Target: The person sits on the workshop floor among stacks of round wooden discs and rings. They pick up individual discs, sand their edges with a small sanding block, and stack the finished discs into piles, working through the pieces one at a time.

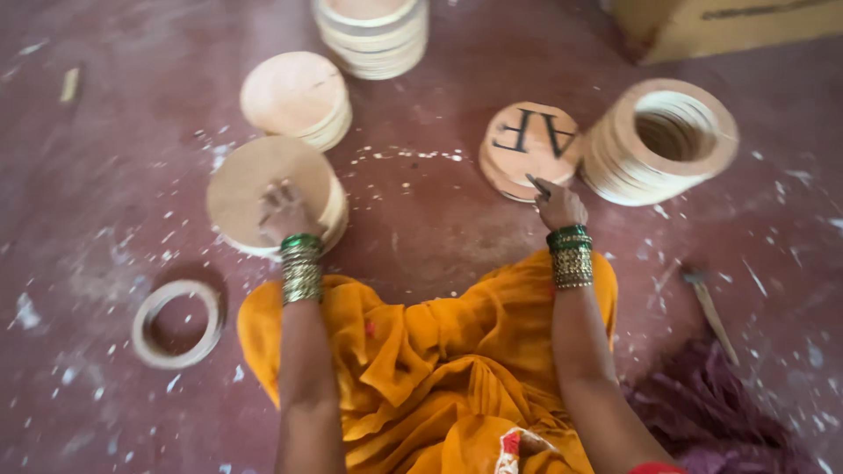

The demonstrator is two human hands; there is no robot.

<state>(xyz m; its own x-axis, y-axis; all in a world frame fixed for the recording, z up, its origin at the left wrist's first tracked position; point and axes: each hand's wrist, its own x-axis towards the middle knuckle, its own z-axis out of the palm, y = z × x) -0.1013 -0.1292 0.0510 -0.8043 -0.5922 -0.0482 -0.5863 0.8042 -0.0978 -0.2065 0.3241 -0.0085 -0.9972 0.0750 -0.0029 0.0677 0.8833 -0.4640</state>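
On the floor [421, 228] before my lap, my left hand [283, 211] rests on a stack of wooden discs [255, 189], my right hand [559, 206] at a lettered disc stack [527, 145]. Right of that leans a stack of rings [663, 140]; behind lie two more disc stacks [297, 96] [373, 35]. A single ring [176, 323] lies far left, a cardboard box [729, 26] at the far right corner.

Stack of plain wooden discs [255, 180] flat on floor, lettered disc stack [527, 145] to its right
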